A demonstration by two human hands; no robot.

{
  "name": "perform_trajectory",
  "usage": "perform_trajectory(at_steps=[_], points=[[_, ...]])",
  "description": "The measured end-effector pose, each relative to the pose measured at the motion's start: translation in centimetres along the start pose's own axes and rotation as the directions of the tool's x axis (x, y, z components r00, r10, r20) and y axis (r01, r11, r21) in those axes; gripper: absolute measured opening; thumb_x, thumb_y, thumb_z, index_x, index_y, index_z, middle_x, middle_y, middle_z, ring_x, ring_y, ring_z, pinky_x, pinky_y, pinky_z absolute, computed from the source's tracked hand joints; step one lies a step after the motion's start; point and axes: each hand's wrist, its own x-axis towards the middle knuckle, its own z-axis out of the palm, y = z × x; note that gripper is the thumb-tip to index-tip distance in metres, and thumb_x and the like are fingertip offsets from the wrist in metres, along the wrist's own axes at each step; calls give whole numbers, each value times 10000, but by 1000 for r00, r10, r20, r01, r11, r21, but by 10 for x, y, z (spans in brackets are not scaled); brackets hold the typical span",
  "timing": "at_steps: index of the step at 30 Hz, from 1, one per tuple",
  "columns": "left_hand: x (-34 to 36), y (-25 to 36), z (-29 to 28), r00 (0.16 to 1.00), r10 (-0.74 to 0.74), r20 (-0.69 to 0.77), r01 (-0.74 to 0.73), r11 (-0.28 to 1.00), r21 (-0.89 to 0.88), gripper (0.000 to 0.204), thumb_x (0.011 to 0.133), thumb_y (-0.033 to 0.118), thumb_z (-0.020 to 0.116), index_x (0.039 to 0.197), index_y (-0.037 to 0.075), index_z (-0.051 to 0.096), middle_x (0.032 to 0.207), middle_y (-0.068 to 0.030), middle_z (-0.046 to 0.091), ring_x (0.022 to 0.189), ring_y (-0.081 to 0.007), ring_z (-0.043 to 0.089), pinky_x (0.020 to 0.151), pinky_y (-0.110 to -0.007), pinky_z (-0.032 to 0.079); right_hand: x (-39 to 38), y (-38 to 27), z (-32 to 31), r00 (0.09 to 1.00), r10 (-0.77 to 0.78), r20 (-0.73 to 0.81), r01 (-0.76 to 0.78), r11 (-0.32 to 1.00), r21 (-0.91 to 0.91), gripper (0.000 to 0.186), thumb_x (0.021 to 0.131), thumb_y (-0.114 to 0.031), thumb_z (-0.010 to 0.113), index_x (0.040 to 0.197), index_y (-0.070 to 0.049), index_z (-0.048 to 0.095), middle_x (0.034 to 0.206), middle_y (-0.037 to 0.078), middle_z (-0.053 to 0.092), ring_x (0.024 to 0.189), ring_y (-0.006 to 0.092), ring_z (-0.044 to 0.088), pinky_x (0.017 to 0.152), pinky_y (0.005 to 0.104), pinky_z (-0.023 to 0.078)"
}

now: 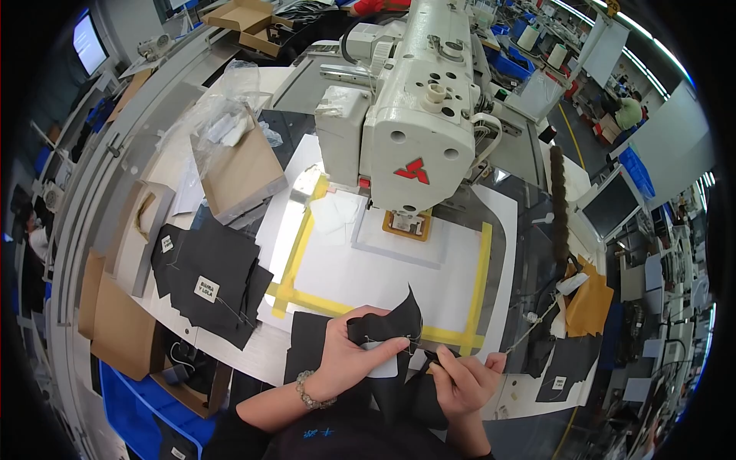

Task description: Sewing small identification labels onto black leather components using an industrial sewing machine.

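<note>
My left hand (349,354), a beaded bracelet at its wrist, pinches a folded black fabric piece (392,326) close to my body. Pale loose threads show on the cloth, and a white patch (386,368) lies just under my thumb. My right hand (466,383) is closed around small dark thread snips (432,356), mostly hidden by the fingers, their tip beside the cloth's right edge. A cord (533,328) runs from that hand toward the right of the table. Another black fabric piece (305,345) lies left of my left hand.
A white sewing machine (422,123) stands ahead, over a white sheet edged with yellow tape (481,284). Stacked black pieces with white labels (207,261) lie left, near open cardboard boxes (238,172). At right are mustard fabric (589,299) and a labelled black piece (566,376). A blue bin (142,410) sits lower left.
</note>
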Motion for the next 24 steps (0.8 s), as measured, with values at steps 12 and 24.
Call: perform_trajectory(at_steps=[12,24], points=[[1,6,3,993,-96,66,101,992,-70,302,759,25,792,1018,1,638,917,-29,691,862,-55,623,775,-223,512,26,11,12,708,462,534,-694,319,645,539,698,-33,794,1205,-15,612,616,-79,446,569,22,358,549,197,262],[5,6,1,972,-119,201,134,989,-60,432,718,54,826,1087,14,604,1000,-23,675,915,-78,622,848,-252,499,31,13,5,627,458,631,-765,210,608,232,744,-59,760,630,-46,557,585,-83,437,552,-3,342,502,211,212]])
